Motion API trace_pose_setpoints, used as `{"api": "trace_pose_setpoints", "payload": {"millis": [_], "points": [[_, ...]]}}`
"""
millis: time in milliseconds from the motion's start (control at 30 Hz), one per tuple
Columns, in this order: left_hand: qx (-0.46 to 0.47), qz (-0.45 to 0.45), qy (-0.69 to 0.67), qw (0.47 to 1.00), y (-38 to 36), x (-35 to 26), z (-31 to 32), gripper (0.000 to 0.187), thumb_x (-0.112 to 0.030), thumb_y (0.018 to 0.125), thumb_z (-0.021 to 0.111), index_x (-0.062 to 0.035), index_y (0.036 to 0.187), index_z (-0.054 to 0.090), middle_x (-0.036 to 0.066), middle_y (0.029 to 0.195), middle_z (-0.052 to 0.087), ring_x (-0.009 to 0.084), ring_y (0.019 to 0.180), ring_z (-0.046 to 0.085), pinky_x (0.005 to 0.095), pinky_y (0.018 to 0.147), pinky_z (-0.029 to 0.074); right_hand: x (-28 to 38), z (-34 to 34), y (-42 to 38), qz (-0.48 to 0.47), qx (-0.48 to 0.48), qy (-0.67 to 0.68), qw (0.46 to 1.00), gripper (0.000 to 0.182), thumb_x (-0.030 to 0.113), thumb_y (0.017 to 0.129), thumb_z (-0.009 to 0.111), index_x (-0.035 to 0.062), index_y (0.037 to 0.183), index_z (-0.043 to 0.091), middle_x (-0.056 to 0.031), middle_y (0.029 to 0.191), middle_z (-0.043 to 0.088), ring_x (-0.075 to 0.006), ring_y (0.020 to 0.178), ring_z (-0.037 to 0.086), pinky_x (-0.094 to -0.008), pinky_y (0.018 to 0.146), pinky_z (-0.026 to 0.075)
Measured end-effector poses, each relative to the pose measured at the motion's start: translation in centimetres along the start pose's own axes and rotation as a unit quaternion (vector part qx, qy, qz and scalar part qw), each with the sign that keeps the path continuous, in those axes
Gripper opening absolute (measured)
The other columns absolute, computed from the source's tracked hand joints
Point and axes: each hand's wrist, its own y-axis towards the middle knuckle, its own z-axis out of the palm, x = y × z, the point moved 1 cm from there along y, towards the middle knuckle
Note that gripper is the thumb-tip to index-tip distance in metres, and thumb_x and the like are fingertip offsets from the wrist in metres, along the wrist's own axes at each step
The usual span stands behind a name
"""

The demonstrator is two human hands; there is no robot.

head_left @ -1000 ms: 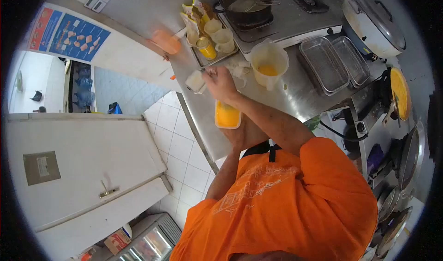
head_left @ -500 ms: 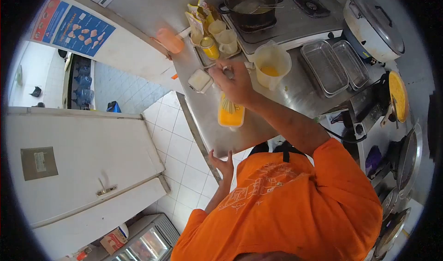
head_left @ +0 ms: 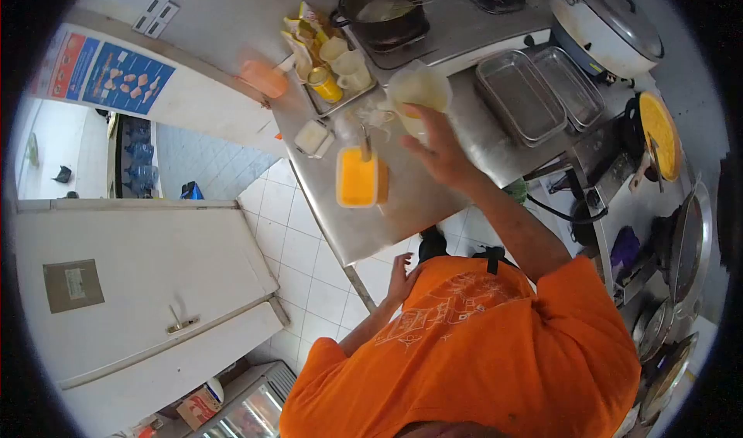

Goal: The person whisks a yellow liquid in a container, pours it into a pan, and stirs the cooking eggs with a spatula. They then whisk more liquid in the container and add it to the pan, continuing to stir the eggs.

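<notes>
My right hand (head_left: 439, 150) is empty, fingers spread, over the counter beside the translucent measuring jug (head_left: 422, 86) and overlapping its lower part in this view. To its left, a rectangular plastic tub (head_left: 382, 186) holds yellow liquid. A utensil, apparently a whisk, leans in the tub with its handle (head_left: 366, 144) over the far rim; its head is hidden in the liquid. A small white container (head_left: 313, 138) sits farther left. My left hand (head_left: 400, 279) hangs below the counter's front edge near my body, fingers loosely apart and holding nothing.
A tray at the back holds a yellow can (head_left: 325, 86), cups and packets. A dark pot (head_left: 383, 12) stands on the stove. Wire baskets (head_left: 522, 97) lie to the right, before a large lidded cooker (head_left: 607, 24). A pan with yellow contents (head_left: 659, 136) sits far right.
My right hand has let go of the utensil, leaving it in the tub, and moved right toward the jug. My left hand has drawn back from the counter corner toward my body.
</notes>
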Motion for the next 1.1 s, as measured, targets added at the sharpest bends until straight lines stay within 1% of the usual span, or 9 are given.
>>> {"api": "trace_pose_setpoints", "payload": {"millis": [133, 267, 433, 500, 667, 733, 800, 900, 1100], "points": [[0.185, -0.237, -0.022, 0.953, -1.3, 3.2, 4.0, 0.049, -0.047, 0.09, 0.052, -0.0057, 0.117, 0.06, 0.018, 0.102, 0.065, 0.0311, 0.097, 0.06, 0.0368, 0.088, 0.046, -4.2, -10.4, -10.8, 0.215, -0.031, 0.203, 0.955, 0.03, 0.013, 0.092, 0.055, 0.0005, 0.119, 0.053, -0.0089, 0.11, 0.06, -0.0142, 0.094, 0.058, -0.0264, 0.083, 0.045], [0.29, -0.181, 0.155, 0.927, -1.4, 8.1, 7.7, 0.055, -0.055, 0.087, 0.05, -0.0085, 0.113, 0.063, 0.017, 0.11, 0.065, 0.0319, 0.107, 0.059, 0.0391, 0.092, 0.046, -5.7, -22.1, -22.7, 0.306, -0.093, 0.056, 0.946, 0.014, 0.009, 0.093, 0.054, -0.0017, 0.097, 0.061, -0.0051, 0.079, 0.062, -0.0116, 0.074, 0.059, -0.0251, 0.069, 0.047], [0.288, -0.051, 0.165, 0.942, 3.7, 6.7, 15.8, 0.037, -0.04, 0.086, 0.062, -0.0059, 0.101, 0.066, 0.012, 0.081, 0.069, 0.0223, 0.079, 0.067, 0.0334, 0.072, 0.052, -2.2, -37.5, -28.3, 0.267, -0.288, -0.333, 0.857, 0.013, 0.011, 0.086, 0.063, -0.0012, 0.08, 0.061, -0.012, 0.073, 0.062, -0.0208, 0.065, 0.058, -0.0316, 0.062, 0.045], [0.311, -0.049, 0.121, 0.941, 7.0, 0.1, 20.1, 0.035, -0.037, 0.089, 0.06, -0.0038, 0.1, 0.065, 0.007, 0.071, 0.066, 0.0131, 0.07, 0.063, 0.0294, 0.063, 0.05, -1.9, -42.6, -27.9, 0.193, -0.307, -0.446, 0.818, 0.016, 0.016, 0.084, 0.064, 0.0017, 0.081, 0.059, -0.0144, 0.083, 0.058, -0.033, 0.082, 0.052, -0.0398, 0.073, 0.042], [0.314, 0.015, -0.069, 0.947, 12.4, -21.4, 29.3, 0.034, -0.035, 0.094, 0.053, -0.0039, 0.104, 0.063, 0.001, 0.074, 0.061, 0.01, 0.065, 0.057, 0.0247, 0.057, 0.045, -6.4, -50.4, -25.3, 0.341, -0.25, -0.544, 0.725, 0.033, 0.029, 0.084, 0.062, 0.0054, 0.105, 0.054, -0.0187, 0.105, 0.056, -0.0379, 0.095, 0.054, -0.0447, 0.082, 0.044], [0.352, 0.013, -0.111, 0.929, 13.5, -28.4, 32.5, 0.035, -0.036, 0.094, 0.052, -0.005, 0.107, 0.062, 0.0, 0.08, 0.06, 0.0104, 0.069, 0.057, 0.0238, 0.059, 0.045, -11.1, -52.4, -25.6, 0.474, -0.198, -0.45, 0.731, 0.038, 0.027, 0.079, 0.066, 0.0023, 0.104, 0.052, -0.0266, 0.107, 0.055, -0.04, 0.105, 0.053, -0.0467, 0.089, 0.043], [0.38, 0.036, -0.133, 0.914, 14.8, -33.0, 36.5, 0.036, -0.038, 0.094, 0.053, -0.0063, 0.109, 0.061, 0.001, 0.085, 0.06, 0.011, 0.073, 0.057, 0.023, 0.061, 0.045, -18.9, -53.6, -27.6, 0.427, -0.237, -0.391, 0.78, 0.035, 0.021, 0.077, 0.064, 0.0002, 0.104, 0.052, -0.0291, 0.109, 0.055, -0.0422, 0.105, 0.056, -0.0481, 0.088, 0.046], [0.416, 0.071, -0.15, 0.894, 18.3, -37.4, 44.9, 0.043, -0.045, 0.093, 0.052, -0.0058, 0.109, 0.06, 0.002, 0.089, 0.061, 0.0121, 0.078, 0.058, 0.0234, 0.064, 0.046, -17.0, -56.2, -21.8, 0.471, -0.092, -0.43, 0.764, 0.032, 0.015, 0.078, 0.06, 0.0004, 0.106, 0.055, -0.0271, 0.105, 0.06, -0.0413, 0.096, 0.062, -0.0475, 0.082, 0.05], [0.622, -0.211, -0.283, 0.699, 21.5, -42.3, 53.6, 0.06, -0.06, 0.092, 0.041, -0.0053, 0.114, 0.054, 0.01, 0.096, 0.062, 0.0198, 0.083, 0.061, 0.0327, 0.07, 0.051, -21.4, -62.1, -15.3, 0.482, -0.016, -0.497, 0.721, 0.025, 0.013, 0.079, 0.059, 0.0014, 0.101, 0.062, -0.0217, 0.095, 0.066, -0.0366, 0.089, 0.066, -0.0449, 0.076, 0.054]]}}
